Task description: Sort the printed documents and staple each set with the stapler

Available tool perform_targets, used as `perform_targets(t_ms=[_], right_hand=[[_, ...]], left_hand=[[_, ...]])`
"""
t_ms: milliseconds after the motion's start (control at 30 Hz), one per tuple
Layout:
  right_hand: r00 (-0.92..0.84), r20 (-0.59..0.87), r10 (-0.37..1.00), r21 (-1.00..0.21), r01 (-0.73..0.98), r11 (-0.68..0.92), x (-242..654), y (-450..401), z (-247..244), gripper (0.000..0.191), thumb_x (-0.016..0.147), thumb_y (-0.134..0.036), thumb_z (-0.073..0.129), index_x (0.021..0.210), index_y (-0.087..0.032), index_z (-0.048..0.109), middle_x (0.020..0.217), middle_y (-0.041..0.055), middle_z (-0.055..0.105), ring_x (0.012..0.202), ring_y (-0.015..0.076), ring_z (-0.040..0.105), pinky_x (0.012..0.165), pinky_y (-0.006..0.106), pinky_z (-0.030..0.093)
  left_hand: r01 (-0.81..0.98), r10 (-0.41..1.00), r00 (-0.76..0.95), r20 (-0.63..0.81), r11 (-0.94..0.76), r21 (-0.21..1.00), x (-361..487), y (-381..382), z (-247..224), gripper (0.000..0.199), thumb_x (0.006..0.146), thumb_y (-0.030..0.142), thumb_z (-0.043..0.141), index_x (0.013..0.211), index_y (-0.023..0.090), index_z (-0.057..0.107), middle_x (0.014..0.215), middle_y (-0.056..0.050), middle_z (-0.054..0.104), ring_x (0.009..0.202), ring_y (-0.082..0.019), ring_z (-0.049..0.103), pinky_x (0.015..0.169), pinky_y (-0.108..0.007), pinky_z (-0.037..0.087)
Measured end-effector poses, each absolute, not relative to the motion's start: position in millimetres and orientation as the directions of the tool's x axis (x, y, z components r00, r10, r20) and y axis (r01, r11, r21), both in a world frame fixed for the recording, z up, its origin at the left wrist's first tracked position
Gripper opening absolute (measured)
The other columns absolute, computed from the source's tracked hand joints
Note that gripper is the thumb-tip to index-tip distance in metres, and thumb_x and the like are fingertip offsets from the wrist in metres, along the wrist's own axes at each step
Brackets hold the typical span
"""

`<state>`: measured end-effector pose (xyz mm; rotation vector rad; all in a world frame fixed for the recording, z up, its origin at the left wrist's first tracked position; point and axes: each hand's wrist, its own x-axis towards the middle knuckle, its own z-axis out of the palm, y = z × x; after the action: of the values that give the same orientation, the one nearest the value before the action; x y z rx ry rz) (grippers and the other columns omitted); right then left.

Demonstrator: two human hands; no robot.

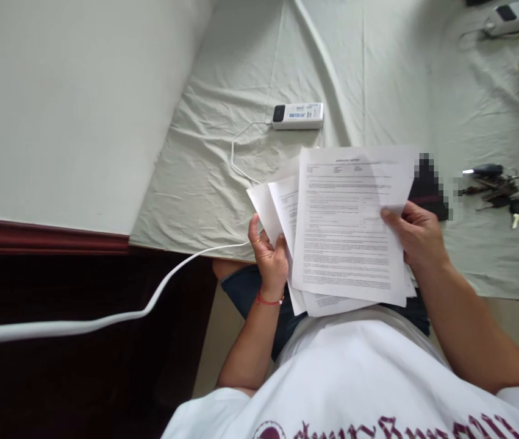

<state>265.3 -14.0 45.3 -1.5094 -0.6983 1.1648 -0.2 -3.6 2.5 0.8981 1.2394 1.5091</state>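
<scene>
Several printed paper sheets (346, 225) are held in front of my chest, fanned out over the table's near edge. My left hand (271, 259) grips the left side of the lower sheets, its thumb on top; a red string bracelet circles that wrist. At the right edge my right hand (417, 235) pinches the top sheet, thumb on the printed face and fingers behind. The top sheet carries a heading and dense lines of text, too small to read. It covers most of the sheets beneath it.
On the wrinkled green tablecloth (213, 152) lies a white power bank (298, 116) with a white cable (163, 283) running left. To the right are a bunch of keys (497, 189) and a dark, partly blurred item (430, 195). Another white device (518, 17) lies top right.
</scene>
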Motion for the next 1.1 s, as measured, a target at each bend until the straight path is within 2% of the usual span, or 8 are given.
perform_targets(t_ms=[133, 200, 367, 567, 733, 800, 933, 1100], right_hand=[[0.378, -0.32, 0.869, -0.947, -0.163, -0.278, 262.8, -12.1, 48.9, 0.036, 0.068, -0.048, 0.09, 0.096, -0.033, 0.075, 0.101, 0.0008, 0.081, 0.084, 0.0249, 0.076, 0.075, 0.041, 0.065], [0.375, -0.315, 0.872, -0.948, -0.161, -0.274, 262.3, -12.0, 48.1, 0.036, 0.069, -0.048, 0.09, 0.097, -0.032, 0.075, 0.101, 0.001, 0.081, 0.086, 0.0254, 0.077, 0.076, 0.042, 0.064], [0.339, -0.307, 0.889, -0.95, -0.173, -0.261, 261.5, -13.1, 41.7, 0.034, 0.071, -0.047, 0.09, 0.098, -0.031, 0.076, 0.1, 0.0012, 0.081, 0.082, 0.0235, 0.077, 0.073, 0.038, 0.063], [0.336, -0.219, 0.916, -0.972, -0.154, -0.176, 263.4, -11.4, 28.0, 0.036, 0.072, -0.048, 0.09, 0.1, -0.029, 0.077, 0.093, 0.0025, 0.08, 0.075, 0.0221, 0.073, 0.069, 0.036, 0.062], [0.347, -0.153, 0.925, -0.982, 0.053, -0.182, 273.9, -10.6, 17.8, 0.024, 0.082, -0.047, 0.082, 0.095, -0.028, 0.076, 0.088, 0.0015, 0.077, 0.073, 0.0192, 0.069, 0.062, 0.031, 0.057], [0.326, -0.146, 0.934, -0.965, 0.161, -0.207, 278.0, -10.6, 15.3, 0.023, 0.083, -0.046, 0.079, 0.094, -0.026, 0.075, 0.086, 0.0019, 0.076, 0.072, 0.0191, 0.067, 0.059, 0.03, 0.055], [0.256, -0.151, 0.955, -0.912, 0.335, -0.235, 282.6, -11.4, 14.8, 0.02, 0.082, -0.041, 0.079, 0.09, -0.023, 0.076, 0.083, 0.0019, 0.076, 0.072, 0.0186, 0.066, 0.06, 0.028, 0.052], [0.366, -0.099, 0.925, -0.91, 0.343, -0.233, 291.7, -13.5, 21.7, 0.018, 0.084, -0.039, 0.076, 0.09, -0.022, 0.078, 0.078, 0.0002, 0.074, 0.066, 0.0146, 0.061, 0.056, 0.026, 0.047]], left_hand=[[-0.052, 0.967, -0.254, -0.035, 0.023, 0.998, -4.4, -0.9, -1.5, 0.032, 0.088, 0.034, 0.078, 0.117, 0.026, 0.067, 0.115, -0.005, 0.074, 0.109, -0.021, 0.071, 0.103, -0.032, 0.053], [-0.055, 0.972, -0.227, -0.064, 0.053, 0.997, -5.5, -0.3, -2.3, 0.023, 0.09, 0.039, 0.075, 0.105, 0.023, 0.072, 0.103, -0.004, 0.076, 0.1, -0.02, 0.072, 0.097, -0.031, 0.054], [-0.327, 0.979, -0.124, -0.164, 0.116, 0.938, -3.3, -0.7, 1.2, 0.042, 0.092, 0.061, 0.068, 0.091, 0.02, 0.076, 0.089, -0.005, 0.077, 0.088, -0.021, 0.073, 0.083, -0.031, 0.056], [-0.248, 0.939, -0.268, -0.215, 0.148, 0.957, -4.9, 2.0, -7.8, 0.043, 0.068, 0.052, 0.092, 0.079, 0.018, 0.068, 0.073, 0.002, 0.07, 0.069, -0.013, 0.065, 0.072, -0.025, 0.053], [-0.332, 0.93, -0.285, -0.232, 0.131, 0.934, -4.9, 4.2, -7.8, 0.054, 0.058, 0.05, 0.098, 0.076, 0.019, 0.057, 0.077, 0.003, 0.071, 0.072, -0.014, 0.067, 0.076, -0.027, 0.056], [-0.341, 0.935, -0.282, -0.213, 0.11, 0.934, -4.7, 4.3, -5.7, 0.054, 0.06, 0.05, 0.098, 0.078, 0.02, 0.057, 0.081, 0.003, 0.072, 0.076, -0.014, 0.069, 0.078, -0.027, 0.057], [-0.279, 0.955, -0.259, -0.146, 0.07, 0.958, -5.7, 3.7, -6.7, 0.044, 0.078, 0.057, 0.085, 0.087, 0.022, 0.061, 0.089, 0.001, 0.073, 0.084, -0.015, 0.069, 0.083, -0.027, 0.056], [-0.153, 0.963, -0.247, -0.107, 0.07, 0.986, -8.0, 3.3, -16.6, 0.039, 0.086, 0.057, 0.078, 0.092, 0.022, 0.061, 0.087, 0.001, 0.07, 0.085, -0.015, 0.067, 0.084, -0.026, 0.054]])
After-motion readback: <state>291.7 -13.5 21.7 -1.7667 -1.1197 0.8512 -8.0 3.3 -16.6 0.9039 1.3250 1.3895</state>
